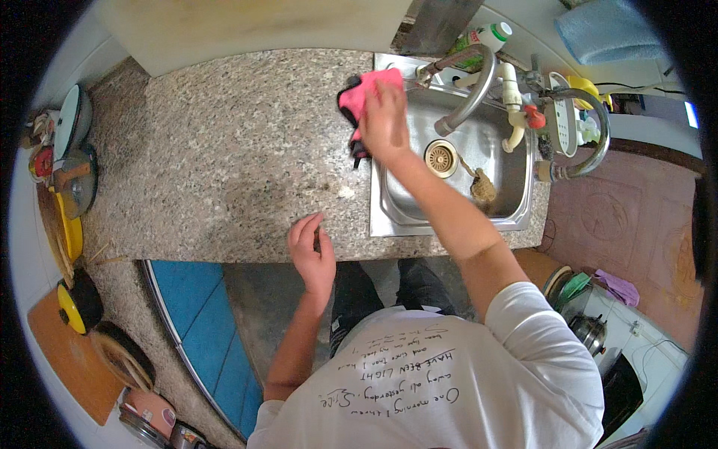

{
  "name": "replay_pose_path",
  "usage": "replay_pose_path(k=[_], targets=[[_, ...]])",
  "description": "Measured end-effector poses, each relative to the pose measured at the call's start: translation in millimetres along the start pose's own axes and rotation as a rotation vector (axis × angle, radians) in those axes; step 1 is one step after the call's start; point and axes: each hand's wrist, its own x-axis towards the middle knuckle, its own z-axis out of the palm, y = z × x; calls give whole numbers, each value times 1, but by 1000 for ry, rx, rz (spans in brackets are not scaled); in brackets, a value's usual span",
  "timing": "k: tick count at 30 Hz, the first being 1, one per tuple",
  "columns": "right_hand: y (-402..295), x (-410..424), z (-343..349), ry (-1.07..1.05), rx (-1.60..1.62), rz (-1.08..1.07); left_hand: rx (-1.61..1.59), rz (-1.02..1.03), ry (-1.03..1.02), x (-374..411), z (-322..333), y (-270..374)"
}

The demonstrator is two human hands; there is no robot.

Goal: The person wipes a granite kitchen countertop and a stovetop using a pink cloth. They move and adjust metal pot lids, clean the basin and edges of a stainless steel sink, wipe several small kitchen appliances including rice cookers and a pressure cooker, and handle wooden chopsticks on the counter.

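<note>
My right hand (386, 123) is pressed over a pink cloth with black edging (354, 104). The cloth lies bunched on the speckled granite countertop (241, 134) and laps onto the left rim of the stainless steel sink (387, 224). Part of it is hidden under my palm and fingers. At the front edge of the counter, my left hand (312, 252) hovers or rests with loosely curled fingers. Its thumb stands a little apart, and I see nothing held in it. Inside the sink, a brown clump (482, 186) lies beside the drain strainer (441, 159).
A curved metal faucet (477, 95) arches over the sink, near a white pipe tap with a red handle (534, 117). Behind stands a white bottle with a green-ringed cap (493, 36). Bowls (73, 120) and a yellow-and-black pot (78, 303) line the left side.
</note>
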Motion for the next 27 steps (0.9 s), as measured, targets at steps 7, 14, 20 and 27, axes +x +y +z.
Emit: replay_pose_path(k=[7,14,20,27], targets=[[-64,-117,-47,-328,442,-210,-39,-48,97,10,26,4],[-6,-108,-84,-335,705,13,177,140,129,9,66,23],[117,-39,-98,139,190,55,392,192,-2,6,78,37],[173,14,-12,-70,196,326,446,191,-27,5,81,41]])
